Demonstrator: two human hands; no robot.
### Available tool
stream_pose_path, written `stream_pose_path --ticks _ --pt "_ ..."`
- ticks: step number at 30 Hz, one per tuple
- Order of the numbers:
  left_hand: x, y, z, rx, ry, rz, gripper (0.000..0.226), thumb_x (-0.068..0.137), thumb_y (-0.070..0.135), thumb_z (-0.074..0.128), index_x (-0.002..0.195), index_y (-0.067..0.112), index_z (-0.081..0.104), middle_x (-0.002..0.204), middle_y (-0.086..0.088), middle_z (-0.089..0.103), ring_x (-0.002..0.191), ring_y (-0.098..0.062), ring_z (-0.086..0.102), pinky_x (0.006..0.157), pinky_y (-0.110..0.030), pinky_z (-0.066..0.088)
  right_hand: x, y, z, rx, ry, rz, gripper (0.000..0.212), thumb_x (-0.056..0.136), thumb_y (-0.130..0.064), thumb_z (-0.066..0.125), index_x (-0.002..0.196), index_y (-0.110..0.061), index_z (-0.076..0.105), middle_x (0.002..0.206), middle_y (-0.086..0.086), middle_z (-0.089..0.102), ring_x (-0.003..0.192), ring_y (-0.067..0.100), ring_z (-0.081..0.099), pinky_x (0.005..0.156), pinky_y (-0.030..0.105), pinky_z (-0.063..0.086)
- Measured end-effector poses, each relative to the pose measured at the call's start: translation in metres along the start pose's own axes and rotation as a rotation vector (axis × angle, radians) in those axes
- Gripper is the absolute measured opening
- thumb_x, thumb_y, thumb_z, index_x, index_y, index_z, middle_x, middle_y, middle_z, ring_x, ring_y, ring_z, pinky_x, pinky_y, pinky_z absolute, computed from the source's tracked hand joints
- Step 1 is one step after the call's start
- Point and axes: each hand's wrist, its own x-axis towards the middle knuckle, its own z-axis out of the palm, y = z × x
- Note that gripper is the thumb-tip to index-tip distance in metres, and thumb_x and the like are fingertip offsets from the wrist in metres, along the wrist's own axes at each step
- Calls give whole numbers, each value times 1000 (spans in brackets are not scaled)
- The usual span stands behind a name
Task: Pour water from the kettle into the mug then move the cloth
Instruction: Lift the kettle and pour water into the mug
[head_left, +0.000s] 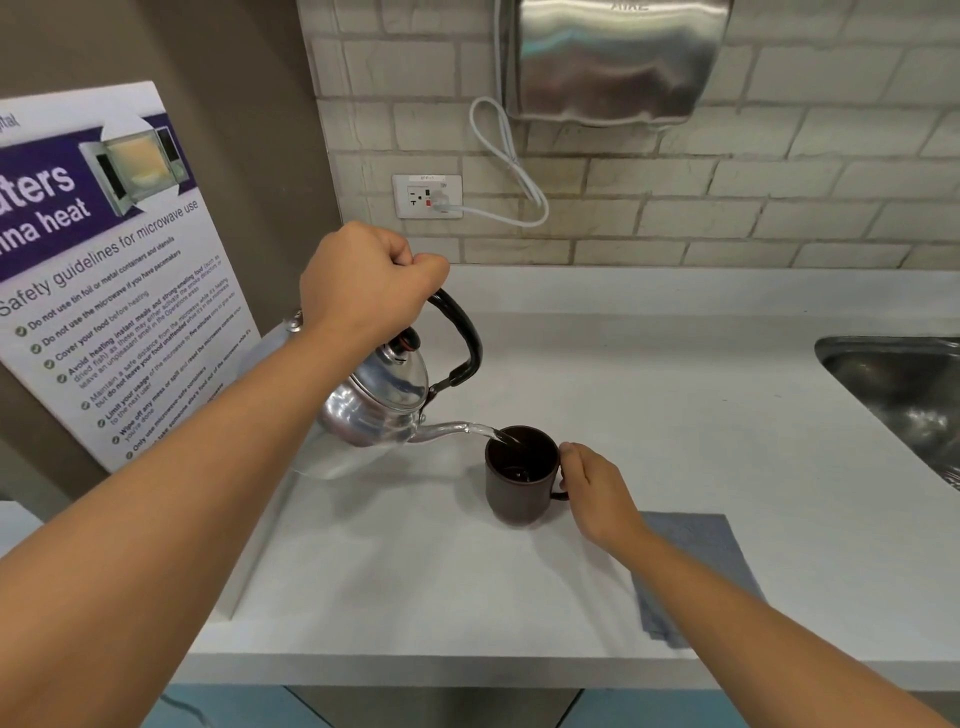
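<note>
The left hand is fisted around the black handle of the kettle, fingers curled tight; the kettle hangs tilted above the counter, spout down toward the mug; water runs from the spout into the mug; the right hand has its fingers closed on the mug's handle; the mug stands on the counter; the cloth lies flat just beside it, partly under the right forearm; a sink sits far right.
</note>
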Motion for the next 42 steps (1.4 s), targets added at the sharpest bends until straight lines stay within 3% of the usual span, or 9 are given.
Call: stream_pose_path --ticks 6,10,21,25,28,33,39,42 --pt "-3 -2 3 -28 -6 -1 31 65 26 56 42 12 41 40 4 33 43 -14 31 49 -23 31 0 -1 0 -4 6 2 41 101 -29 28 69 -8 42 71 10 50 68 20 47 60 26 36" --pt "-4 -7 5 -81 -1 -44 33 65 26 57 41 14 37 33 5 31 40 -10 28 48 -22 28 -1 -2 -1 -1 7 8 40 101 -29 27 69 -9 41 71 10 49 68 21 46 64 33 37" --pt "-7 -25 10 -254 10 -133 33 63 26 57 35 20 40 32 6 24 37 -10 23 48 -21 25 -2 -4 -2 -3 9 15 40 100 -30 28 69 -9 43 71 8 52 69 20 49 67 35 41" --pt "-8 -30 13 -346 11 -146 37 65 22 57 33 20 38 30 8 22 34 -8 22 39 -14 26 -1 -4 -2 23 6 31 39 100 -30 30 67 -12 42 70 5 52 69 19 51 68 35 42" --pt "-8 -33 16 -426 21 -187 44 67 18 59 32 19 33 31 10 19 34 -7 19 38 -11 25 0 -2 -4 40 -3 45 40 99 -31 32 64 -14 43 67 0 51 67 16 49 64 28 40" --pt "-4 -39 22 -519 43 -277 45 74 13 61 44 16 29 35 12 15 37 -8 15 37 -13 22 2 -3 -9 137 -23 108 40 97 -30 40 61 -17 52 63 -6 58 55 -6 54 56 8 38" --pt "10 -54 20 -620 79 -441 35 72 21 60 52 19 32 57 -3 23 51 -14 17 46 -28 16 20 -31 -28 139 59 85 24 89 -26 56 72 -9 59 78 11 66 78 21 60 72 32 45" --pt "18 -62 22 -688 130 -496 36 73 20 60 51 21 32 58 -2 24 51 -13 18 46 -29 16 39 -77 -30 171 96 -33 24 88 -29 56 69 -15 58 75 5 64 72 14 57 71 30 43"
